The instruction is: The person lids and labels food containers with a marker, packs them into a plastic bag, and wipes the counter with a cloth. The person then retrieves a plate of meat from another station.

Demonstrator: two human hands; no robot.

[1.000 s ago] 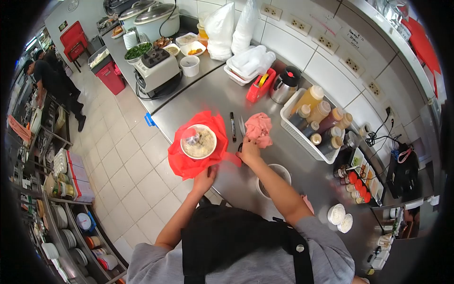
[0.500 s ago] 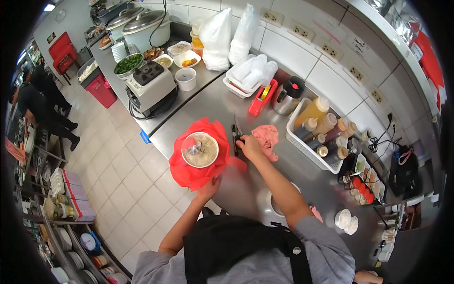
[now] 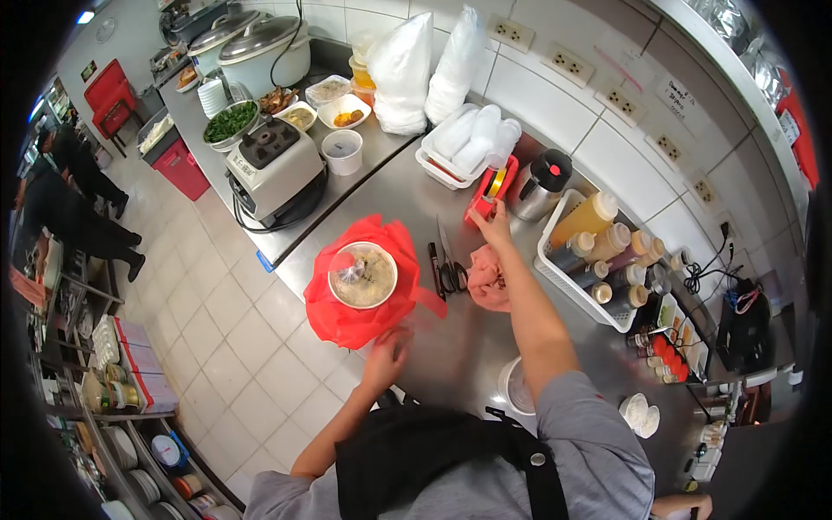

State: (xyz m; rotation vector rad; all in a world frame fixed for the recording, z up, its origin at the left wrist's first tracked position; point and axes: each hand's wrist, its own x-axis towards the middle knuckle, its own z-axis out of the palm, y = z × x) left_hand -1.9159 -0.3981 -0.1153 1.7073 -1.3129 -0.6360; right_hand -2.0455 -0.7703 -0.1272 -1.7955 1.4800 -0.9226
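Observation:
A white bowl of food (image 3: 373, 282) stands on spread red plastic (image 3: 328, 316) at the counter's left edge. Just below the plastic is my left hand (image 3: 387, 351), its fingers curled and partly blurred; whether anything is in them is hidden. My right hand (image 3: 491, 221) reaches to the red tape dispenser (image 3: 487, 192), its fingers at the near end. Between the bowl and my right arm lie a black marker (image 3: 436, 271), scissors (image 3: 451, 276) with dark handles, and a crumpled pink cloth (image 3: 488, 282).
A thermos (image 3: 539, 184) and a white basket of sauce bottles (image 3: 581, 295) stand right of the dispenser. A blender base (image 3: 276, 169) is at the upper left. Two people in dark clothes (image 3: 74, 208) are at the far left. Another person's hand (image 3: 685, 505) shows at the lower right.
My right hand has left the scissors beside the marker and moved up and right to the tape dispenser. My left hand has dropped slightly away from the red plastic.

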